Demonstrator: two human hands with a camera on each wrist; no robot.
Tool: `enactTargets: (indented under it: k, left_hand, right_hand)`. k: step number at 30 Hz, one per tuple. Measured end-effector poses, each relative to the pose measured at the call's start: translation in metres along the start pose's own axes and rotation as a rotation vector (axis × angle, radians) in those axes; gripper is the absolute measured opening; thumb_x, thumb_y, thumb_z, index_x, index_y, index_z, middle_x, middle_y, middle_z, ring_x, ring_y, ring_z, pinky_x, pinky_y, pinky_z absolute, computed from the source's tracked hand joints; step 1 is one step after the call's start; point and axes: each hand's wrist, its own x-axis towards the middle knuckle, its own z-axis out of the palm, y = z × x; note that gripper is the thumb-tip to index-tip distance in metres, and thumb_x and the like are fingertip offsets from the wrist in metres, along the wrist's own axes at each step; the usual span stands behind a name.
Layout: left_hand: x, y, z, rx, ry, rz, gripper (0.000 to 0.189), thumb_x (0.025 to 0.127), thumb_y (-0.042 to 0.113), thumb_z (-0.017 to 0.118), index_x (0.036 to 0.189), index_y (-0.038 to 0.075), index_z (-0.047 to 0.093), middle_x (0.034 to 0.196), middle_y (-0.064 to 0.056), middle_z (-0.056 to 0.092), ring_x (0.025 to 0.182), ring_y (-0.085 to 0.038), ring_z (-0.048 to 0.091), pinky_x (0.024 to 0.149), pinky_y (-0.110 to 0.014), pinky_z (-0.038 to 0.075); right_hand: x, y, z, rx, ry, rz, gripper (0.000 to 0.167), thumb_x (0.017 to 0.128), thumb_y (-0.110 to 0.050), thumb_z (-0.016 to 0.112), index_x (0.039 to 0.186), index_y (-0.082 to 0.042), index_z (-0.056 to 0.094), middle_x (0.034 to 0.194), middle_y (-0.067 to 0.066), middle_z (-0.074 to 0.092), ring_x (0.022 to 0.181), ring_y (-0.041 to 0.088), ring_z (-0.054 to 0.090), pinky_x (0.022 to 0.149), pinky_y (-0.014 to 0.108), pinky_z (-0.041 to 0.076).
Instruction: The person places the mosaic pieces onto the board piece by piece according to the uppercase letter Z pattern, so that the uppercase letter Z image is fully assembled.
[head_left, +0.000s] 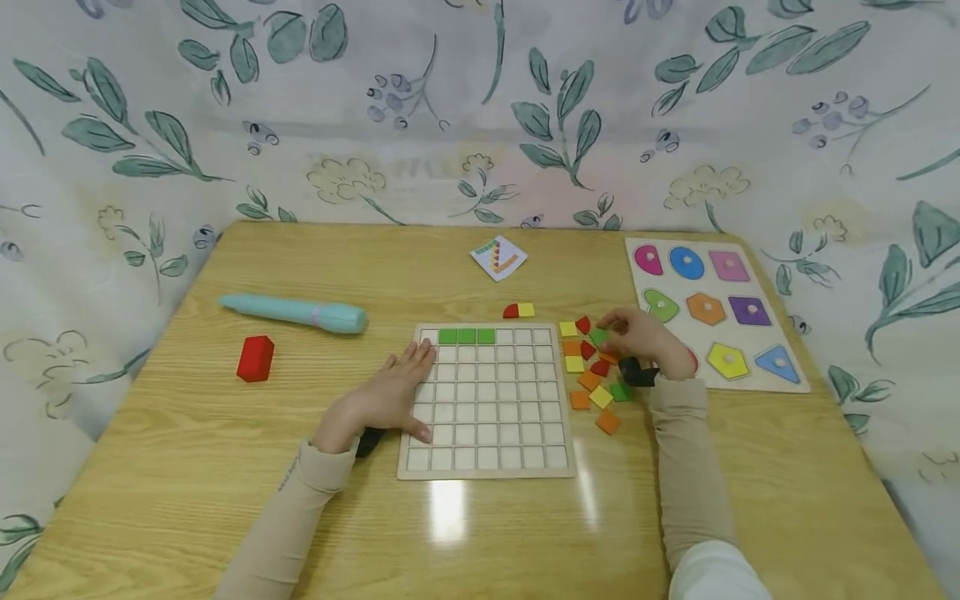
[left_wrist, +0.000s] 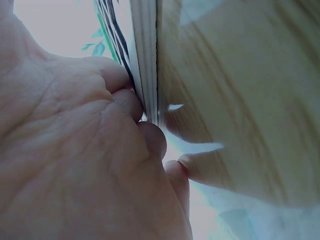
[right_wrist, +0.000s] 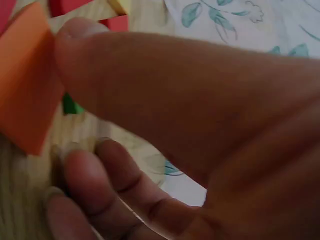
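Note:
A pale wooden grid board (head_left: 491,481) lies flat, with green square tiles (head_left: 467,337) in its top row. My left hand (head_left: 386,400) rests on the board's left side, fingers spread and thumb near the lower left squares. In the left wrist view, the fingertips (left_wrist: 152,140) meet the board's edge (left_wrist: 145,60). My right hand (head_left: 641,337) reaches into loose tiles, its fingertips right at a green tile (head_left: 598,337). The right wrist view shows the thumb (right_wrist: 95,65) overlapping an orange tile's (right_wrist: 27,85) edge, with a gap between thumb and bent fingers.
Yellow (head_left: 601,397), orange (head_left: 608,422) and red tiles (head_left: 600,367) lie right of the board. A shape puzzle (head_left: 750,333) is farther right. Behind the board are a red-and-yellow tile pair (head_left: 518,311) and a pattern card (head_left: 498,257). Leftward lie a turquoise pen-like object (head_left: 296,312) and red block (head_left: 256,358).

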Motion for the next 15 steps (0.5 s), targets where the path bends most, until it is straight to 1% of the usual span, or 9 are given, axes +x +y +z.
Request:
enactTargets:
  k: [2,5,9,11,13,15]
  left_hand:
    - [-0.001,-0.001,-0.001,0.005,0.007,0.002,0.131,0.063,0.041,0.086,0.154,-0.002,0.001,0.161,-0.019,-0.008,0.15,-0.038,-0.008,0.12,-0.06,0.002]
    - [0.0,-0.002,-0.002,0.006,0.01,0.011,0.131,0.063,0.041,0.085,0.154,-0.003,0.002,0.161,-0.02,-0.007,0.15,-0.039,-0.008,0.119,-0.061,0.001]
    - [0.001,-0.002,-0.001,0.008,0.013,0.013,0.131,0.063,0.042,0.085,0.154,-0.002,0.003,0.161,-0.02,-0.006,0.15,-0.039,-0.008,0.119,-0.061,0.0]
    - [0.001,-0.002,0.0,0.006,0.011,0.012,0.131,0.063,0.042,0.085,0.154,-0.002,0.002,0.161,-0.02,-0.007,0.15,-0.038,-0.008,0.119,-0.061,0.001]
    - [0.001,-0.002,0.001,-0.001,0.009,0.013,0.131,0.063,0.041,0.085,0.154,-0.002,0.002,0.161,-0.02,-0.007,0.15,-0.038,-0.008,0.119,-0.061,0.001]
    - [0.0,-0.002,0.001,-0.012,0.009,0.014,0.131,0.063,0.04,0.086,0.154,-0.003,0.002,0.161,-0.021,-0.007,0.15,-0.039,-0.008,0.119,-0.061,0.002]
  right_hand:
    - [0.003,-0.002,0.001,-0.015,0.003,0.002,0.036,0.088,-0.016,0.067,0.118,0.0,0.059,0.116,0.024,0.059,0.1,0.033,0.054,0.087,0.043,0.048]
    - [0.007,-0.005,0.004,-0.029,0.035,0.017,0.03,0.086,-0.015,0.068,0.111,0.001,0.061,0.11,0.021,0.061,0.095,0.03,0.053,0.085,0.041,0.048]
    - [0.009,-0.008,0.007,-0.032,0.081,0.01,0.026,0.087,-0.013,0.068,0.106,0.003,0.058,0.106,0.021,0.062,0.093,0.031,0.055,0.085,0.042,0.049]
    - [0.011,-0.009,0.009,-0.018,0.116,-0.001,0.025,0.089,-0.014,0.066,0.106,0.002,0.058,0.105,0.02,0.062,0.094,0.031,0.056,0.086,0.041,0.049]
    - [0.013,-0.012,0.012,0.019,0.166,-0.022,0.023,0.091,-0.014,0.064,0.107,0.002,0.059,0.104,0.021,0.063,0.095,0.032,0.057,0.085,0.04,0.049]
    - [0.018,-0.018,0.017,0.052,0.212,-0.039,0.022,0.093,-0.017,0.062,0.107,0.001,0.061,0.105,0.02,0.064,0.096,0.03,0.059,0.083,0.036,0.048]
